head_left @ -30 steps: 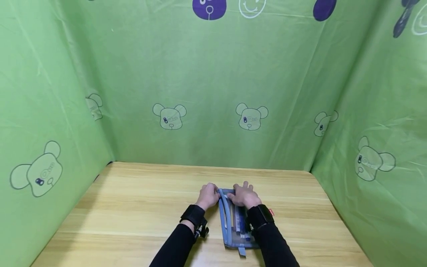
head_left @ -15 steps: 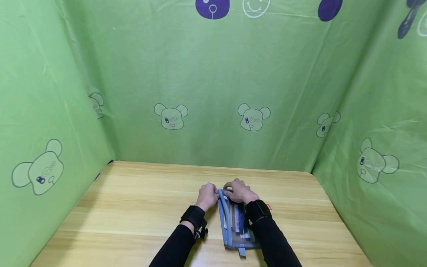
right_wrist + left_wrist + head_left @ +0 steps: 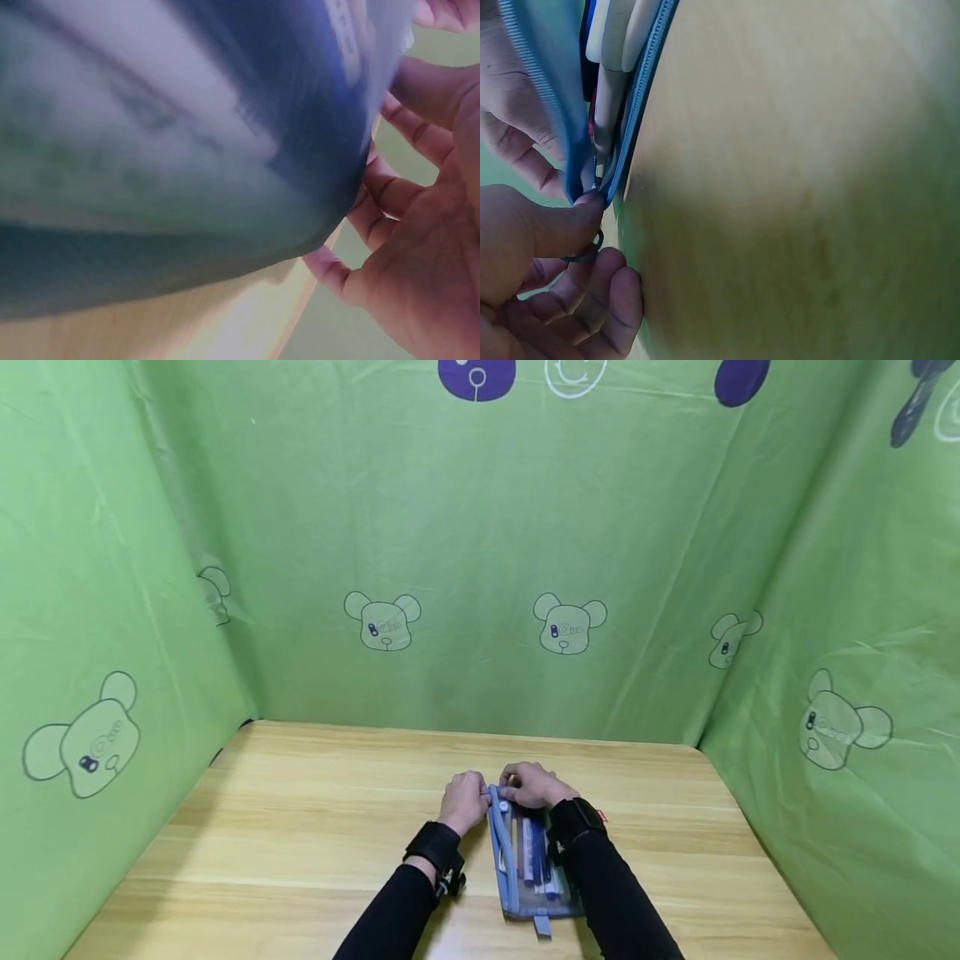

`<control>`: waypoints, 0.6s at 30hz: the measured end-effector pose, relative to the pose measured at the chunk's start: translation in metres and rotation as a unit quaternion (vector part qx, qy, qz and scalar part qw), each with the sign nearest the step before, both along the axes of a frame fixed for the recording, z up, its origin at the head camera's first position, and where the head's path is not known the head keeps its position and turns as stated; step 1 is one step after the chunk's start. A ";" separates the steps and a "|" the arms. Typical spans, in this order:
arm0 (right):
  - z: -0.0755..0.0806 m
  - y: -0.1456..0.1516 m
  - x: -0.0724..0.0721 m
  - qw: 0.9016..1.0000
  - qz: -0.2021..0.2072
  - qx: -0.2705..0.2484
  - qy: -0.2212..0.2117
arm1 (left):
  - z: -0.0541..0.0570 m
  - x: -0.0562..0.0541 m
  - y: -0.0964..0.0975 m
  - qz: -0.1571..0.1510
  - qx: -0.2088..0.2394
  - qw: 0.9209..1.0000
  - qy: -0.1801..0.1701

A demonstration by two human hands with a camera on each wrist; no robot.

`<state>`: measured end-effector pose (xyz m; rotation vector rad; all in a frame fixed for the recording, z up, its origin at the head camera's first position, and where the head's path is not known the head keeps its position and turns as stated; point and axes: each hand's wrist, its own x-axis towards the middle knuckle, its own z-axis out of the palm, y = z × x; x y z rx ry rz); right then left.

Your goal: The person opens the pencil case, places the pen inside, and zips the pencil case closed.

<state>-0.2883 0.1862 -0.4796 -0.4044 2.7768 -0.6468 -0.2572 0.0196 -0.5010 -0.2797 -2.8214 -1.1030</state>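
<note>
A see-through blue pencil case [image 3: 532, 902] lies on the table, its zipper [image 3: 636, 105] parted along the left side. Several pens [image 3: 611, 97] show inside. At the case's far left corner my left hand [image 3: 463, 802] pinches the zipper's end between thumb and fingers. A small dark ring [image 3: 592, 251] hangs by those fingers. My right hand [image 3: 534, 787] holds the far edge of the case, with the thumb [image 3: 431, 90] on the near face and the other fingers behind it. The case partly hides those fingertips in the right wrist view.
The wooden table [image 3: 315, 827] extends on both sides of the case. Green printed cloth [image 3: 465, 543] walls it in at the back, left and right. A fabric tab [image 3: 542, 927] sticks out from the near end of the case, beside a red tag [image 3: 602, 816] on its right.
My right hand has slid left along the far edge towards the left hand, its fingers going from spread to curled over the case. The left hand stays nearly still at the corner.
</note>
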 end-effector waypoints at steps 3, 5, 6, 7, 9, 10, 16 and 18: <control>-0.002 0.002 -0.002 1.000 0.005 -0.022 -0.018 | 0.001 0.001 0.000 -0.002 -0.003 1.000 -0.001; -0.003 0.003 -0.004 0.998 0.008 -0.051 -0.036 | 0.001 0.002 0.000 -0.001 -0.004 1.000 0.003; -0.004 0.003 -0.005 0.997 0.011 -0.066 -0.045 | 0.001 0.002 0.000 -0.001 -0.005 1.000 0.007; -0.004 0.003 -0.006 0.996 0.014 -0.078 -0.051 | 0.001 0.003 0.000 -0.001 -0.006 1.000 0.009; -0.006 0.003 -0.008 0.993 0.020 -0.099 -0.059 | 0.000 0.004 -0.001 0.000 -0.004 1.000 0.012; -0.006 0.003 -0.009 0.992 0.023 -0.108 -0.065 | 0.000 0.004 -0.001 -0.001 -0.003 1.000 0.012; -0.009 0.003 -0.012 0.992 0.010 -0.104 -0.073 | -0.004 0.002 -0.002 0.001 0.006 1.000 0.028; -0.010 0.003 -0.011 0.992 0.003 -0.106 -0.075 | -0.005 0.001 -0.003 0.003 0.008 0.999 0.036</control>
